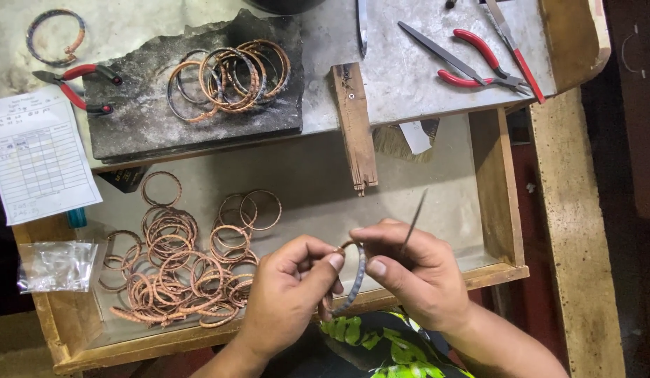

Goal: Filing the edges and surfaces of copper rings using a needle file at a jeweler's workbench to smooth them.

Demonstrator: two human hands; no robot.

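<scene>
At the lower middle of the frame, over the open drawer [493, 203], the left hand [286, 297] and right hand [416, 273] pinch one bangle [354, 280] between them, each grip closed on it; the right also pins a thin tool [413, 220] upright, ready beside the bangle.

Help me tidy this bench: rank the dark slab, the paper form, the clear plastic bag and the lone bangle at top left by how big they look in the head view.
1. Dark slab
2. Paper form
3. Clear plastic bag
4. Lone bangle

The bag lies lower in the drawer, so its place is less sure.
</scene>
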